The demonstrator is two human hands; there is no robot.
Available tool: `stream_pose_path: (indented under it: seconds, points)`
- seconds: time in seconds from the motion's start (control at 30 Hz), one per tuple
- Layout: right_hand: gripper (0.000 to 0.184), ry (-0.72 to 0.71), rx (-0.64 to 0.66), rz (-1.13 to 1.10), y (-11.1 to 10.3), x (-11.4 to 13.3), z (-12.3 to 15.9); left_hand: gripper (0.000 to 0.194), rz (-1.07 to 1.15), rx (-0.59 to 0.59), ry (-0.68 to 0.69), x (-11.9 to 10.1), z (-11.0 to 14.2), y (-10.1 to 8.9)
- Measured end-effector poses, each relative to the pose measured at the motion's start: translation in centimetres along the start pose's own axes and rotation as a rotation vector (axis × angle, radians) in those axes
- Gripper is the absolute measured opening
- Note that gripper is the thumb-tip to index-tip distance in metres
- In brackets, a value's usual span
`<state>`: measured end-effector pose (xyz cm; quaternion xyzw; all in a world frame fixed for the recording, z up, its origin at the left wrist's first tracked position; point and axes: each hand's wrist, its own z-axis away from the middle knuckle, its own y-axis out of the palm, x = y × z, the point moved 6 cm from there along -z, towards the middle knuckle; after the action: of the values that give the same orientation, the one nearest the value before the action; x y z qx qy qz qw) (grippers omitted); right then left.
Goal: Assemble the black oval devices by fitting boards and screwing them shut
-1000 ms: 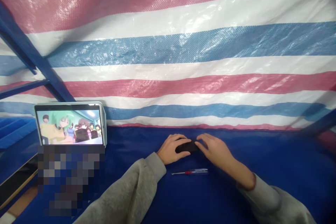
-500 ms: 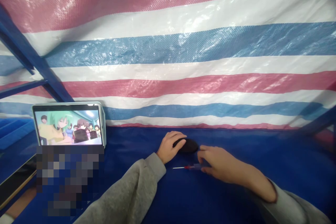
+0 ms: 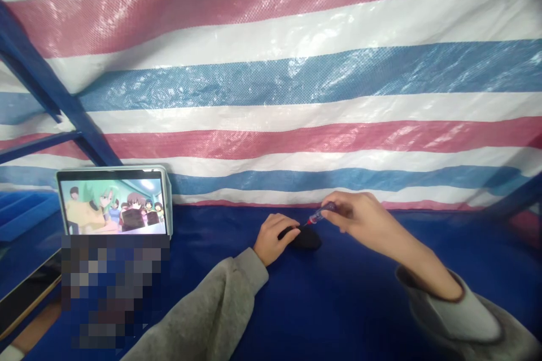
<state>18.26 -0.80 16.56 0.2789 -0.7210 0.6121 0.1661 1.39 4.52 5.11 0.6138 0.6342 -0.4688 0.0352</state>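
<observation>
A black, rounded computer mouse (image 3: 309,239) lies on the dark blue table surface (image 3: 313,310). My left hand (image 3: 274,238) grips its left end, the thumb along the near side and the fingers over the far side. In my right hand (image 3: 349,214) is a screwdriver (image 3: 317,215) with a clear purple-blue handle and a red collar, held tilted above the mouse. Its shaft points down and left at the mouse's top; whether the tip touches is too small to tell.
At the left a tablet (image 3: 113,203) playing a cartoon stands upright. A phone (image 3: 31,290) and part of another person's arm (image 3: 40,327) are at the lower left, beside a pixelated patch. Blue frame bars (image 3: 63,101) and a striped plastic sheet (image 3: 296,79) rise behind.
My right hand has left the mouse, picked the screwdriver up off the table and brought it up over the mouse. My left hand has stayed on the mouse.
</observation>
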Motion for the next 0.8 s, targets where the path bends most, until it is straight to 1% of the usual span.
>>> stream_pose_path:
  seconds: [0.1, 0.27, 0.43, 0.57, 0.67, 0.8]
  points:
    - [0.022, -0.003, -0.016, -0.033, 0.20, -0.53, 0.18, 0.023, -0.016, 0.002, 0.018, -0.03, 0.00, 0.25]
    - [0.026, -0.021, -0.064, -0.029, -0.05, -0.68, 0.04, 0.024, -0.023, -0.022, 0.022, 0.14, -0.08, 0.23]
    - [0.025, -0.015, -0.079, -0.020, -0.18, -0.81, 0.08, 0.027, -0.035, -0.028, -0.011, 0.48, -0.07, 0.25]
    - [0.023, -0.014, -0.079, -0.026, -0.08, -0.79, 0.20, 0.024, -0.036, -0.036, 0.015, 0.31, -0.04, 0.26]
    - [0.024, -0.018, -0.081, -0.050, 0.01, -0.69, 0.23, 0.021, -0.027, -0.073, 0.053, 0.15, -0.02, 0.07]
    - [0.023, 0.003, -0.077, -0.152, 0.08, -0.65, 0.19, 0.020, 0.028, -0.169, 0.088, 0.06, 0.06, -0.61]
